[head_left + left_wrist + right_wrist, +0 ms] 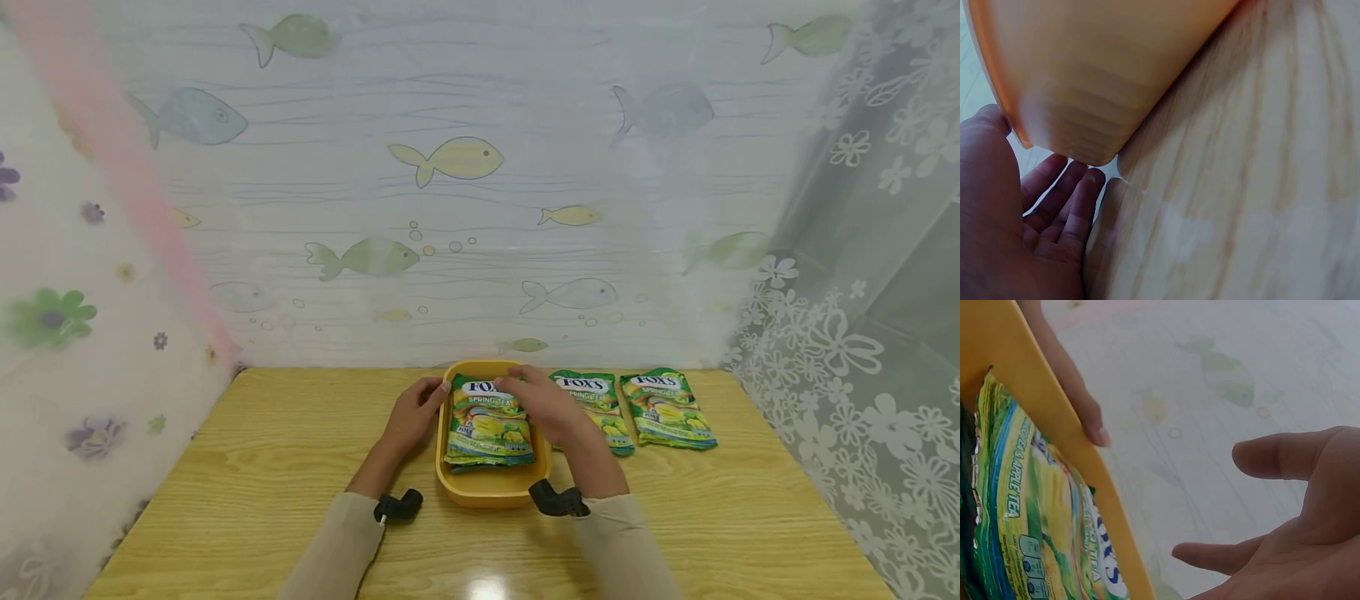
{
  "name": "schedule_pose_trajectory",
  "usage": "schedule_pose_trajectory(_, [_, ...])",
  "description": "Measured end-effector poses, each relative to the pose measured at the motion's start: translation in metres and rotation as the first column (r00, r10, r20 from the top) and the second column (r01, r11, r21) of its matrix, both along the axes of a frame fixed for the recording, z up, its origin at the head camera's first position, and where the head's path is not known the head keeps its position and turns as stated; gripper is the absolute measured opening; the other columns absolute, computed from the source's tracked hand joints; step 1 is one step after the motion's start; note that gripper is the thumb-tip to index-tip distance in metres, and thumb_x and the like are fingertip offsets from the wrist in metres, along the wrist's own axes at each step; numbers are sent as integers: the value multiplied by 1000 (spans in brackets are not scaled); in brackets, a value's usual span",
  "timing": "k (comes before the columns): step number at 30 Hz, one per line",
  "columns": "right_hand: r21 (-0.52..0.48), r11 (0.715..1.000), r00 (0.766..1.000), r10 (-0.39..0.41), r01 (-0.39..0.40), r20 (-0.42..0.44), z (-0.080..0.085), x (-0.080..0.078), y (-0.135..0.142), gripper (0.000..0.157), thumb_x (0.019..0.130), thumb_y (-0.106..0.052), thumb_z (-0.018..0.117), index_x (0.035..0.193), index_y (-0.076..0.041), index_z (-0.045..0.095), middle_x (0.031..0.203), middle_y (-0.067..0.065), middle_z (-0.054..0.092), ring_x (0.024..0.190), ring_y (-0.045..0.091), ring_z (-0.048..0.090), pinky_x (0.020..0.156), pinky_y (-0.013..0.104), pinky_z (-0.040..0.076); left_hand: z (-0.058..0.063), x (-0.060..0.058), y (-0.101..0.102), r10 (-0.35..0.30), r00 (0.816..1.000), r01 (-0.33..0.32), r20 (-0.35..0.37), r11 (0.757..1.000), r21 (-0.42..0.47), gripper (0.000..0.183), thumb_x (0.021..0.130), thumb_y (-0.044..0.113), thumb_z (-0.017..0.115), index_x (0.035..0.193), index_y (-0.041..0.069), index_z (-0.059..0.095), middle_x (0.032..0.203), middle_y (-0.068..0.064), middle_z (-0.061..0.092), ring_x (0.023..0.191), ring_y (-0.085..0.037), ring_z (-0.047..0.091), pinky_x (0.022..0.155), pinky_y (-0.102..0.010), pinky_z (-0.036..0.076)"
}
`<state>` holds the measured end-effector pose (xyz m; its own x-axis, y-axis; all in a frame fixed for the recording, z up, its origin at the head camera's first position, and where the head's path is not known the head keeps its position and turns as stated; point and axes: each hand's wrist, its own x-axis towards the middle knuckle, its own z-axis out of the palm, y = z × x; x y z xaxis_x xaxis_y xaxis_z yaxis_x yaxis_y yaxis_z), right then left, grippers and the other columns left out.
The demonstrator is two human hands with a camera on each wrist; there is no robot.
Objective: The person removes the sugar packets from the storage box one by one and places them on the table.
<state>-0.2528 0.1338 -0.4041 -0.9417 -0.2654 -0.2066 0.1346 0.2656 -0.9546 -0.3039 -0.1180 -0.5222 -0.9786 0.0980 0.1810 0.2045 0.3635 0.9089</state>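
In the lower centre of the head view I see a deep yellow plastic tub standing on the pale wood-grain surface. A stack of green and yellow Fox's Spring Tea candy bags lies inside it, the top bag face up with its white logo toward the far rim.

My left hand sits just left of the tub, fingertips touching the far left corner of its rim; the left wrist view shows those fingers only loosely bent beside the tub's outer wall, not clamped on it. My right hand hovers over the right edge of the tub and the top bag. The right wrist view shows it spread and relaxed, thumb and finger apart, holding nothing; I cannot tell whether it touches the bag.

Right of the tub, two more bags of the same kind lie flat on the surface: one partly under my right hand, the other beside it, further right.
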Motion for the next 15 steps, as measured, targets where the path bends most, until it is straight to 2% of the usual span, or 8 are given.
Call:
schedule_pose_trajectory(7, [68, 997, 999, -41, 41, 0, 1, 4, -6, 66, 108, -36, 61, 162, -5, 39, 167, 26, 33, 151, 52, 34, 117, 71, 33, 0, 0, 1, 6, 1000, -6, 4, 1000, -2, 54, 108, 52, 60, 140, 9, 66, 127, -9, 71, 119, -27, 66, 105, -52, 52])
schedule_pose_trajectory(15, [58, 997, 998, -58, 58, 2, 1, 3, -7, 70, 108, -35, 61, 164, -3, 33, 167, 27, 30, 150, 52, 34, 117, 70, 34, 1, 0, 1, 12, 1000, -12, 7, 1000, 5, 55, 108, 52, 60, 141, 9, 66, 128, -10, 71, 119, -28, 66, 106, -53, 52])
